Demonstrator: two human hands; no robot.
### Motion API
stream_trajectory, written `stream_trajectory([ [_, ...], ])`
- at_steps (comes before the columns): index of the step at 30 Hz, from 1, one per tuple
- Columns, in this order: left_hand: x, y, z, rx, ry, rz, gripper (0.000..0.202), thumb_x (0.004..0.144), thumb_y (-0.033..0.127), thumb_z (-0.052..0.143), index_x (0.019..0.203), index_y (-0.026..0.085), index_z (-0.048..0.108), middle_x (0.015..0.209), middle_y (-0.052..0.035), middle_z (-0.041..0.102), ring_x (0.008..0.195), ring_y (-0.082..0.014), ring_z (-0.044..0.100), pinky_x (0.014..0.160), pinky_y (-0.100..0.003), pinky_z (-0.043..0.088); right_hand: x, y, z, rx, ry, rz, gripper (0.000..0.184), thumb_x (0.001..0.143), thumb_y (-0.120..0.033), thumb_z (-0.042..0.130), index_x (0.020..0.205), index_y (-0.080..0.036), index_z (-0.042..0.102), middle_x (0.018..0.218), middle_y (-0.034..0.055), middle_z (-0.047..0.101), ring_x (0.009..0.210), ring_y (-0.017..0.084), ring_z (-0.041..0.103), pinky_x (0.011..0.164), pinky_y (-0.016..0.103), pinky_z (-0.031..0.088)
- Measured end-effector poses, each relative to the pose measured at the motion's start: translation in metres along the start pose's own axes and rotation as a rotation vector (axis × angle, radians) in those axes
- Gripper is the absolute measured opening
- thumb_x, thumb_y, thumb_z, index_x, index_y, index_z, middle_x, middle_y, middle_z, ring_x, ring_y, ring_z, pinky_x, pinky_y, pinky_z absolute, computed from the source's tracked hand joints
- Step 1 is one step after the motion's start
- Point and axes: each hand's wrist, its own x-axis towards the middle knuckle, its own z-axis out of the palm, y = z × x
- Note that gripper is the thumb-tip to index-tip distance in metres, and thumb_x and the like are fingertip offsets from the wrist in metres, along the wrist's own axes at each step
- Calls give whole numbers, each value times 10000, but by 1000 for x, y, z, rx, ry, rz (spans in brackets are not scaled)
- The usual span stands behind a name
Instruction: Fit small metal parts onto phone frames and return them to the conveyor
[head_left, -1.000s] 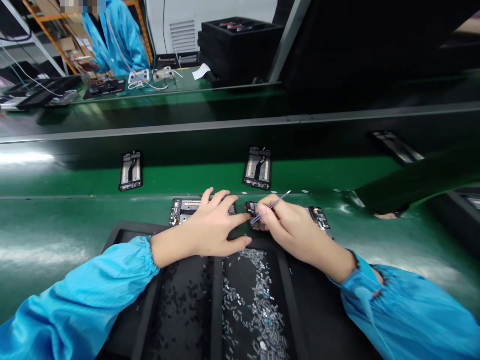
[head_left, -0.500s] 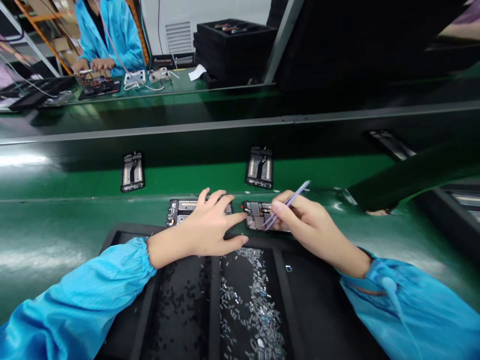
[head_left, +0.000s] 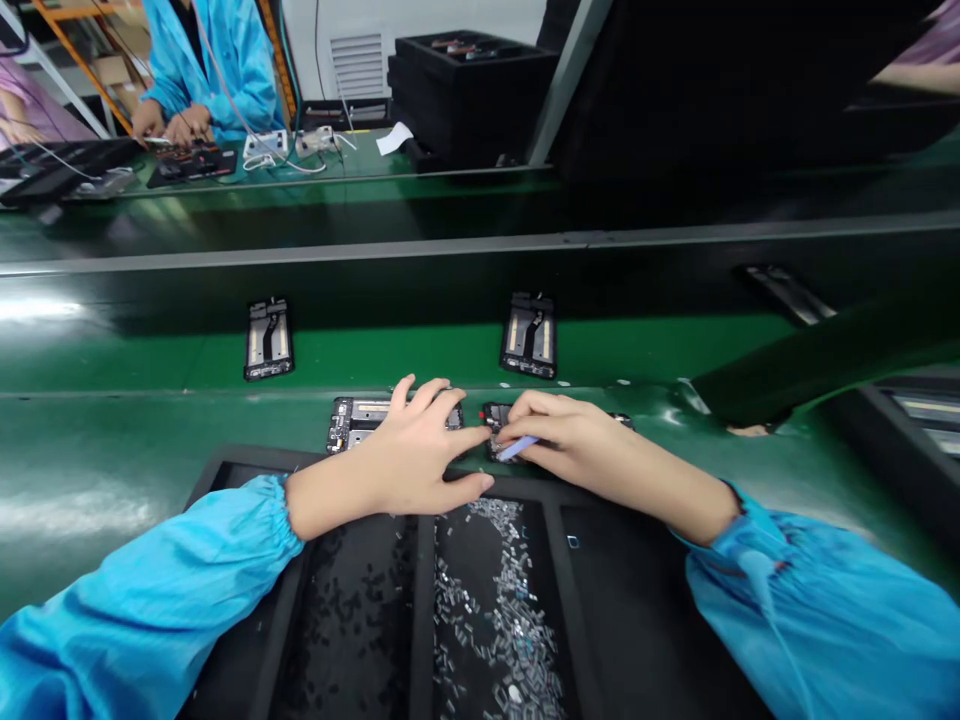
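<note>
My left hand (head_left: 409,450) lies palm down with its fingers spread, over an opened phone (head_left: 346,424) that it partly covers. The tip of its index finger reaches the left end of a second opened phone (head_left: 493,414). My right hand (head_left: 581,432) is closed on lavender tweezers (head_left: 519,447), held low and almost flat over that second phone. The tips of the tweezers and most of this phone are hidden under the right hand. Just in front of both hands, a black divided tray (head_left: 645,600) holds many small clear pieces (head_left: 517,620) and small dark pieces (head_left: 360,600).
Two more opened phones (head_left: 268,340) (head_left: 529,336) lie on the green belt beyond my hands. A further phone (head_left: 787,292) rests at the right. A dark green post (head_left: 825,360) slants in there. Across the line, a co-worker in blue (head_left: 202,80) handles parts near stacked black trays (head_left: 465,100).
My right hand has moved left along the second phone and turned, bringing the tweezers down from upright to nearly flat. My left hand stays in about the same place.
</note>
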Motion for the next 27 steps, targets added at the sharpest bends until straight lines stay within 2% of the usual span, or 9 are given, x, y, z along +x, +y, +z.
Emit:
stream_trajectory([
  [6,1,1,0,9,12,-3,499,955,552,505,1351,270,618,1422,-178,475,1404,-415,354,1126,-718,198,7,-8,4,-293,-112,33,197,967,-152,469,946,-166,665,898,74,611,797,220,611,737,369,485],
  [8,1,1,0,11,4,-5,505,956,548,501,1355,261,616,1430,-181,473,1407,-418,352,1127,-719,199,8,-11,3,-329,-128,50,190,974,-162,441,926,-160,625,893,80,601,757,218,592,711,369,478],
  [12,2,1,0,4,-16,-17,512,948,554,518,1334,239,636,1459,-195,454,1421,-430,339,1136,-721,184,8,-10,-5,-101,-70,96,185,1004,-232,418,935,-185,583,928,75,618,790,196,608,728,332,490],
  [16,0,0,0,-31,-9,-13,523,943,537,549,1365,234,609,1461,-198,459,1432,-423,325,1142,-715,161,9,-4,-13,65,-15,229,144,947,-259,496,890,-206,617,776,21,666,692,167,616,665,297,472],
  [19,1,-3,-4,-89,29,-27,412,989,453,524,1324,234,622,1444,-147,501,1431,-345,347,1174,-636,157,11,0,-14,170,18,398,122,855,-291,573,780,-212,627,669,-7,652,598,154,582,583,287,440],
  [22,14,-8,-8,-142,52,-98,348,991,421,555,1284,250,632,1403,-85,549,1379,-281,406,1166,-525,211,12,2,-18,356,114,441,180,793,-385,640,794,-205,626,727,12,686,657,169,616,620,295,480],
  [24,31,-12,-8,-146,-22,-95,507,926,521,635,1348,244,589,1380,-97,545,1348,-304,405,1137,-503,239,8,0,-25,436,209,444,292,772,-436,680,926,-191,640,804,38,720,711,184,644,662,312,509],
  [27,60,-16,-5,-137,-161,-24,729,803,629,728,1393,234,562,1286,-112,542,1272,-337,413,1090,-484,275,-11,-9,-38,332,345,491,361,800,-458,686,1024,-176,662,832,55,726,705,185,635,654,324,504],
])
